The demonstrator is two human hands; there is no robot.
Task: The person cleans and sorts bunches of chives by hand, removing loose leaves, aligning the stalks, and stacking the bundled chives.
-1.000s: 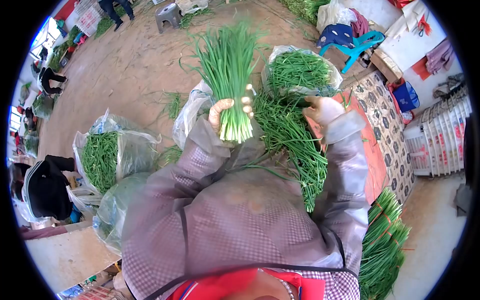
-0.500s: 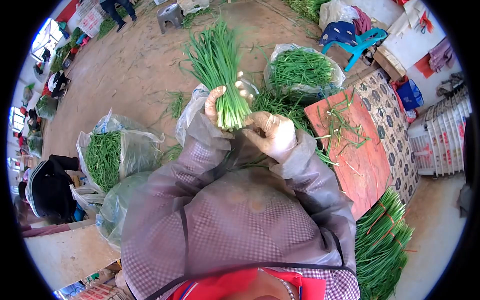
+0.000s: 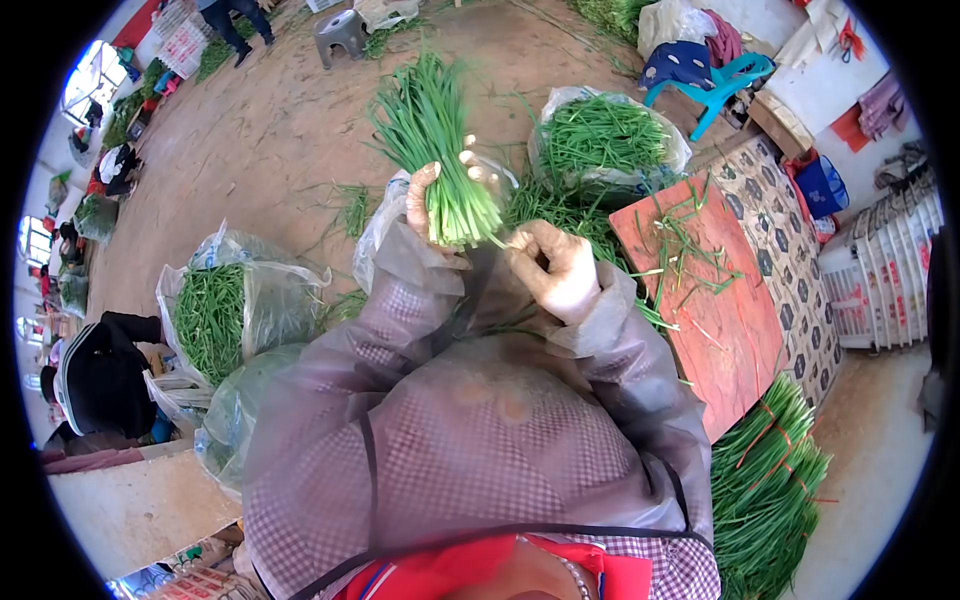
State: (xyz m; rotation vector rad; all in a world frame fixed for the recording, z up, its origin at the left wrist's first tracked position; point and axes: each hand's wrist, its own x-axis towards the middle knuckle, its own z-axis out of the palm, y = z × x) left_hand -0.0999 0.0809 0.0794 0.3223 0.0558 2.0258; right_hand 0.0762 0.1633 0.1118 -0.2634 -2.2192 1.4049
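My left hand (image 3: 421,205), in a pale thin glove, is wrapped round a thick bunch of green chives (image 3: 440,140). The leaves point away from me and the pale cut ends (image 3: 465,222) face my body. Just right of those ends is my right hand (image 3: 552,268), gloved too, with thumb and forefinger pinched together. A single chive stalk (image 3: 498,241) runs from the bunch's lower edge to those fingertips. Loose chives (image 3: 560,222) lie beyond my right hand, beside a reddish board (image 3: 700,320) with scattered stalks on it.
An open bag of chives (image 3: 605,135) stands ahead right, another bag (image 3: 270,310) on my left. Tied chive bundles (image 3: 765,500) lie near right. Farther off are a teal chair (image 3: 715,95), a grey stool (image 3: 340,38), white crates (image 3: 880,270) and a standing person (image 3: 235,20).
My right hand has moved slightly right, away from the bunch's cut ends, with a stalk now showing at its fingertips. The bunch has tipped a little and shifted slightly left.
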